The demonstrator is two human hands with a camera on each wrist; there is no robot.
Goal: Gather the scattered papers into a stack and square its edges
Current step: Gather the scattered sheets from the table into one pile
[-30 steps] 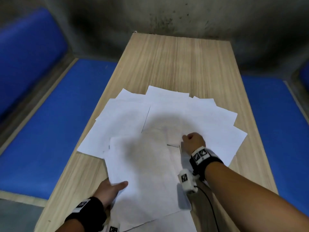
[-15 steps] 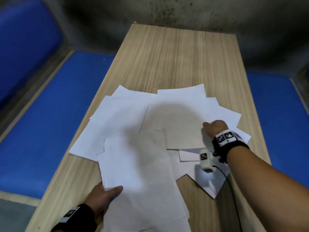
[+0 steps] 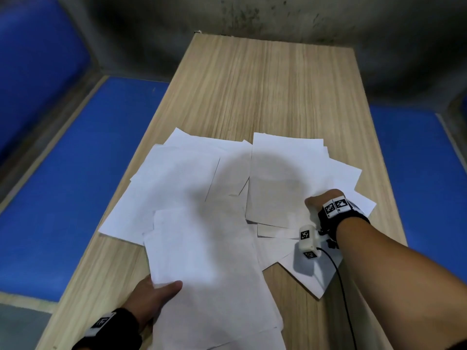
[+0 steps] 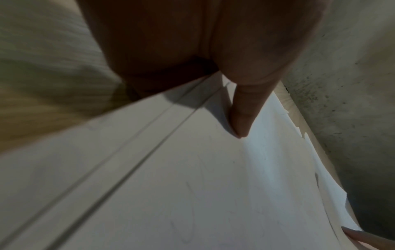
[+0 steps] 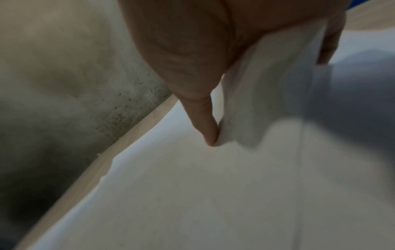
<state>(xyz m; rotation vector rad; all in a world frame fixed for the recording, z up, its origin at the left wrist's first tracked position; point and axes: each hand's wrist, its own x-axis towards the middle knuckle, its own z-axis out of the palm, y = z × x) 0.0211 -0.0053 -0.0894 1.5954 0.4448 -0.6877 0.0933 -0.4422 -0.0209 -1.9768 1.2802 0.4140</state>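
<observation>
Several white papers (image 3: pixel 177 188) lie fanned across the middle of the wooden table (image 3: pixel 265 84). A loose pile of sheets (image 3: pixel 207 274) sits nearest me. My left hand (image 3: pixel 156 291) grips its left edge, thumb (image 4: pixel 241 118) on top and the fingers hidden beneath. To the right, one sheet (image 3: pixel 280 180) lies almost straight over the fan. My right hand (image 3: pixel 316 202) pinches that sheet's lower right edge. In the right wrist view the paper (image 5: pixel 267 88) curls up between thumb (image 5: pixel 210 132) and fingers. More sheets (image 3: pixel 313 274) stick out under my right wrist.
The far half of the table is bare wood and ends at a stained grey wall (image 3: pixel 252 16). Blue padded benches (image 3: pixel 70 173) run along both long sides. A black cable (image 3: pixel 346 299) trails from the small camera on my right wrist over the near right table edge.
My right hand has moved right and away from me, dragging its sheet along and turning it straighter. The left hand keeps its hold on the near pile.
</observation>
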